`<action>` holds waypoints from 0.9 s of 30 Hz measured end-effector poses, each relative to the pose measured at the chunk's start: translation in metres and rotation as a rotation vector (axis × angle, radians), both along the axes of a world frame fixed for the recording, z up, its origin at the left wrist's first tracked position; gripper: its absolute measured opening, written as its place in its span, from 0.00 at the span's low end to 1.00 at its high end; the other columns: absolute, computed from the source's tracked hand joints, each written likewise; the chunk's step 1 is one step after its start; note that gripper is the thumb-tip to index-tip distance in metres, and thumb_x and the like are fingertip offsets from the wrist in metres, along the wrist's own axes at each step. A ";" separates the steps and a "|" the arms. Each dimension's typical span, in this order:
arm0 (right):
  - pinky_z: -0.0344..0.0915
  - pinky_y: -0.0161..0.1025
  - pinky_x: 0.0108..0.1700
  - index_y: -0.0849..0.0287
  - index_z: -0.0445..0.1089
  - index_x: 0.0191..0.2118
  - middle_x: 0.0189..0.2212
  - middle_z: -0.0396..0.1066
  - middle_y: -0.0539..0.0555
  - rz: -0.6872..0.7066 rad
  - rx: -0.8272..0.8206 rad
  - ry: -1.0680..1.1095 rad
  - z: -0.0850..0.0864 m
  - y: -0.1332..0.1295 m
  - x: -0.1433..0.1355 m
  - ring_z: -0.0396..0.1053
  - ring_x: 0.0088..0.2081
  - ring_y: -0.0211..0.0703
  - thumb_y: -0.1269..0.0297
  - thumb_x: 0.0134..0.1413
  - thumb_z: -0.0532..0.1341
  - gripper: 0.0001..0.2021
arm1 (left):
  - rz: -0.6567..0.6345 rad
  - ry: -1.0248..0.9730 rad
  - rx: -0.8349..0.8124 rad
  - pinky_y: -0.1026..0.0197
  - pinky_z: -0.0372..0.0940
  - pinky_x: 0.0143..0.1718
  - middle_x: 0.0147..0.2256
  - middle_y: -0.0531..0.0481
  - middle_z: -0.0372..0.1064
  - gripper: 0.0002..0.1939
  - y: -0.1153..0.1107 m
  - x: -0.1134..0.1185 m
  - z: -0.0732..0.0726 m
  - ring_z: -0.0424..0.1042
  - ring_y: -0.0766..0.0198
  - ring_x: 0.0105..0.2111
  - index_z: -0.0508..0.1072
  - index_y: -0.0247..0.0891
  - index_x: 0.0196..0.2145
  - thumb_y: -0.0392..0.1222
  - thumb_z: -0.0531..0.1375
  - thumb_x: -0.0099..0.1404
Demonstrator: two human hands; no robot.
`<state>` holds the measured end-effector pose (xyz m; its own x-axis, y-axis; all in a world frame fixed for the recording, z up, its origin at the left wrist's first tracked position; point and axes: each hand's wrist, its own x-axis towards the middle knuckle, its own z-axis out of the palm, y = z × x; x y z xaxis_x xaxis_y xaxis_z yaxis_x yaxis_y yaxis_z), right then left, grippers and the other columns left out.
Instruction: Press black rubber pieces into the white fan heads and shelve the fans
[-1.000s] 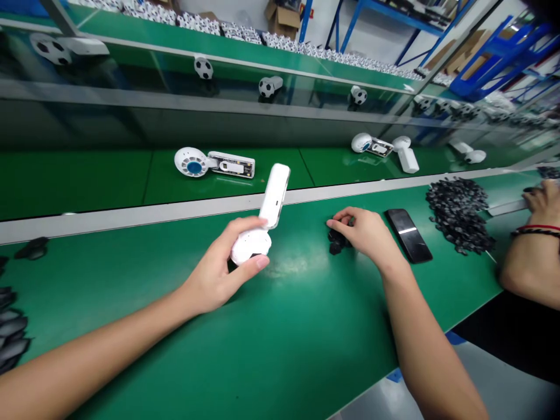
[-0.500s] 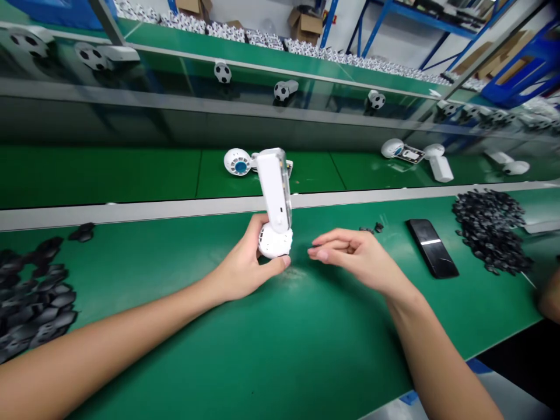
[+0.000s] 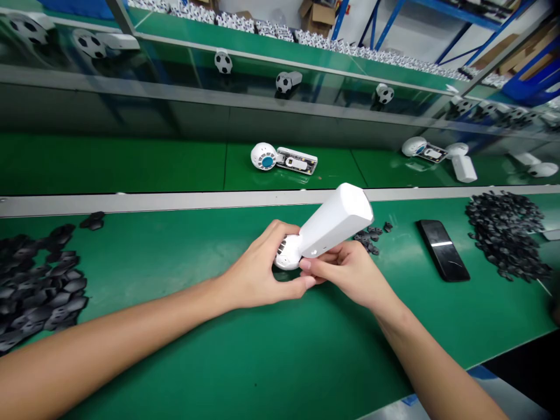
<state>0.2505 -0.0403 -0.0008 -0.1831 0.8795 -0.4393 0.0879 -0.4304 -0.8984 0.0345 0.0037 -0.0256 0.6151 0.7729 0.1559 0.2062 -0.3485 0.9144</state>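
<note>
My left hand (image 3: 266, 265) is wrapped around the round, vented head of a white handheld fan (image 3: 335, 219). The fan's long, blocky handle tilts up to the right, its smooth back towards me. Against the right side of the head, my right hand (image 3: 339, 268) has its thumb and fingers pinched together, below the handle. Something dark and tiny shows at those fingertips, too small to name. A loose heap of small black pieces (image 3: 368, 238) lies just behind my right hand, partly hidden by the handle.
On the green ledge behind lies another fan (image 3: 297, 160) with its handle opened. More white units (image 3: 464, 166) sit further right. Black pieces are heaped at left (image 3: 52, 291) and right (image 3: 507, 233). A black phone (image 3: 443, 249) lies nearby. Football-patterned units (image 3: 223, 61) stand on the glass shelf.
The fan's handle has swung from upright to leaning right, its back now showing. My right hand has come in from apart to touch the head. The view has shifted slightly.
</note>
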 end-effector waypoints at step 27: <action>0.71 0.37 0.39 0.60 0.80 0.39 0.31 0.79 0.54 -0.343 0.588 -0.494 -0.017 0.039 0.088 0.75 0.32 0.41 0.48 0.68 0.63 0.19 | 0.438 -0.230 -0.287 0.67 0.59 0.19 0.39 0.48 0.72 0.25 0.065 -0.029 0.009 0.68 0.65 0.27 0.70 0.40 0.51 0.54 0.69 0.63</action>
